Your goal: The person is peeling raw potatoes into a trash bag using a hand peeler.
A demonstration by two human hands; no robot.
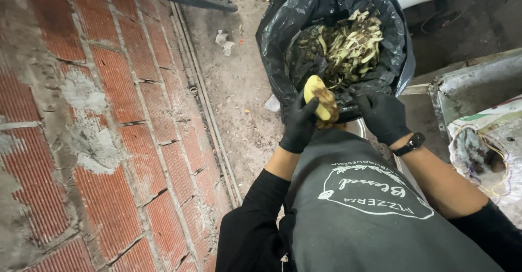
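Gloved hands (340, 120) around potato (321, 99)

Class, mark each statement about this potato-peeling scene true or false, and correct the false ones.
1. The left hand holds a partly peeled potato. True.
2. Both hands are bare. False: the left and the right hand wear black gloves.
3. The black bin bag holds peelings. True.
4. A wristwatch sits on the left wrist. False: it is on the right wrist.
5. A brick wall stands on the person's right. False: it is on their left.
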